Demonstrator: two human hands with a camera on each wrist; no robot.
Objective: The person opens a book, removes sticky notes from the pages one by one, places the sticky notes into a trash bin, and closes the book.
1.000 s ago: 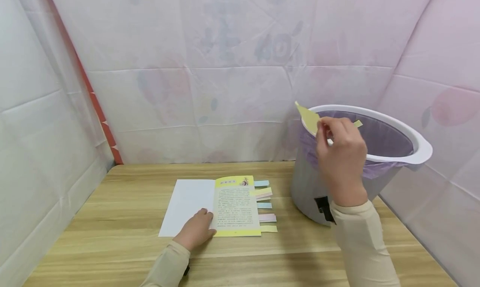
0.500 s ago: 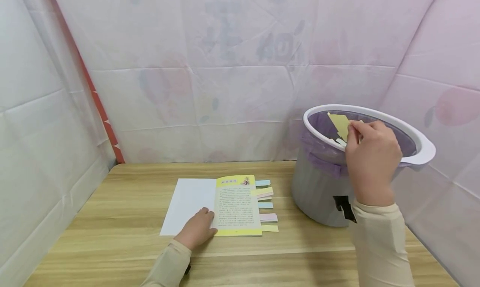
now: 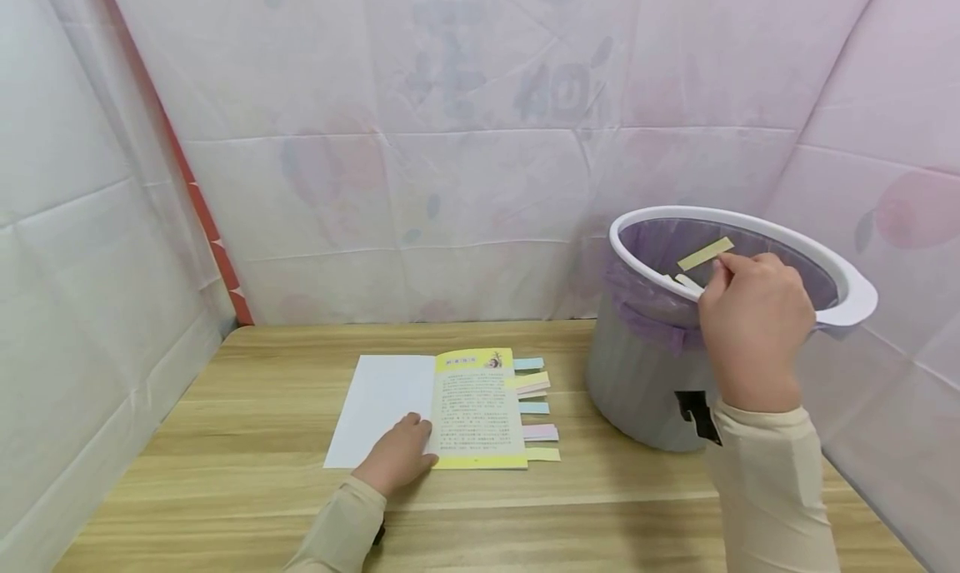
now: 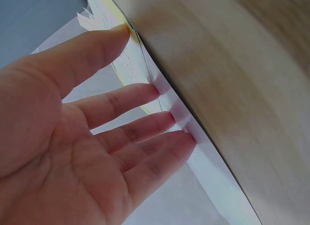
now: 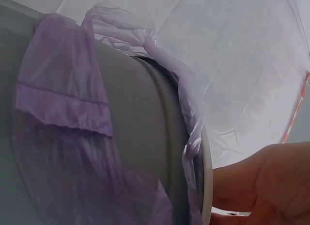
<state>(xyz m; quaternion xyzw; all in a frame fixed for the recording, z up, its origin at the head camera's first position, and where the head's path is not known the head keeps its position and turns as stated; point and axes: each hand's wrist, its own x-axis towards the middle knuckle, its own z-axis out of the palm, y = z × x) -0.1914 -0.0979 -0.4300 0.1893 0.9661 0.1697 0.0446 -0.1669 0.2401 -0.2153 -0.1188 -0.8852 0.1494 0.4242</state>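
Note:
An open book [image 3: 480, 415] lies on the table, its left page blank white and its right page printed with yellow bands. My left hand [image 3: 397, 454] rests on the lower part near the fold, fingers extended against the white page [image 4: 218, 181] in the left wrist view. My right hand [image 3: 757, 327] reaches over the near rim of a grey trash bin [image 3: 645, 390], thumb and index tip close together. Right beyond those fingertips shows a yellow paper strip [image 3: 705, 254] inside the bin. In the right wrist view the rim hides the fingertips, and I cannot tell whether they pinch anything.
Blue, yellow and pink paper tabs [image 3: 542, 433] stick out from the book's right side. White paper pieces [image 3: 687, 283] show inside the bin. A purple liner [image 3: 652, 315] folds over its white rim [image 3: 851, 294]. Pale printed sheeting [image 3: 465, 190] surrounds the wooden table [image 3: 247, 415].
My right hand has moved right, over the bin opening. The yellow note pinched in it earlier no longer shows above its fingertips. My left hand stays on the book.

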